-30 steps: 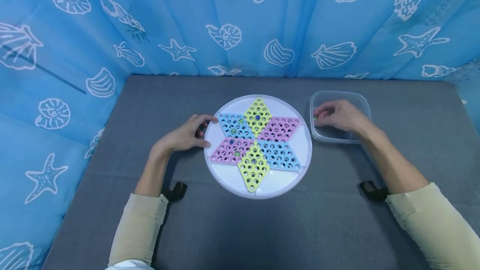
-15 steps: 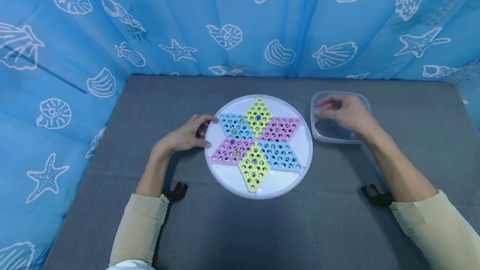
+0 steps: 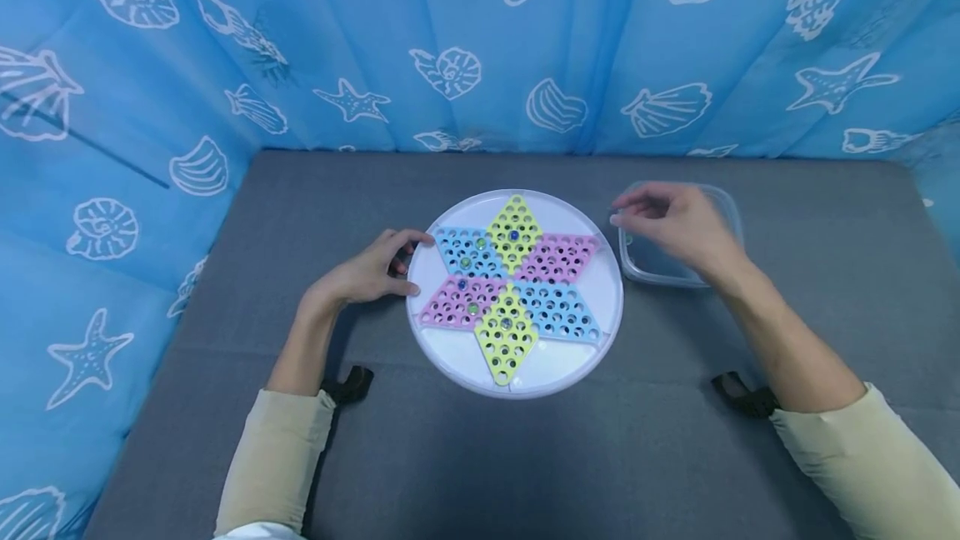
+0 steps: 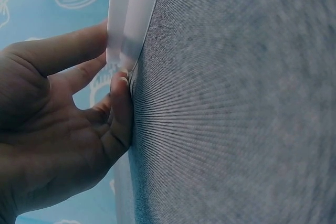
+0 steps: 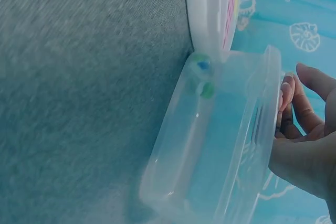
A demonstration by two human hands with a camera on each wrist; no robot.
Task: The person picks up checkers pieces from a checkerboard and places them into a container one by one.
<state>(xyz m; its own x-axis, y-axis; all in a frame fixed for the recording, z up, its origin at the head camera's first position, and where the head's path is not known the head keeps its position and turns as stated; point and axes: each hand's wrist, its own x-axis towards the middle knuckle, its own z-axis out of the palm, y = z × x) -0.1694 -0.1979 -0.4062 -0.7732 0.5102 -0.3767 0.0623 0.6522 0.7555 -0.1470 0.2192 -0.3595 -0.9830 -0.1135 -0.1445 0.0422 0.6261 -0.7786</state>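
Note:
A round white Chinese checkers board (image 3: 577,357) with a pink, blue and yellow star lies on the grey table. Several marbles, such as a green marble (image 3: 473,308), sit in its holes. My left hand (image 3: 367,269) rests at the board's left rim; in the left wrist view its fingers (image 4: 79,45) touch the white side wall. Over the clear plastic container (image 3: 660,277), my right hand (image 3: 675,219) has thumb and fingertips drawn together above the left rim. A small glassy marble (image 5: 285,73) shows at those fingertips, mostly hidden. Blue and green marbles (image 5: 207,89) lie in the container.
The container stands close to the board's right edge. A blue curtain (image 3: 510,48) with white shell prints hangs behind the table and along its left side. Grey cloth (image 3: 480,465) covers the table in front of the board.
My right hand has lifted from inside the container and shifted left, its fingertips now at the left rim. The left hand and the board have stayed in place.

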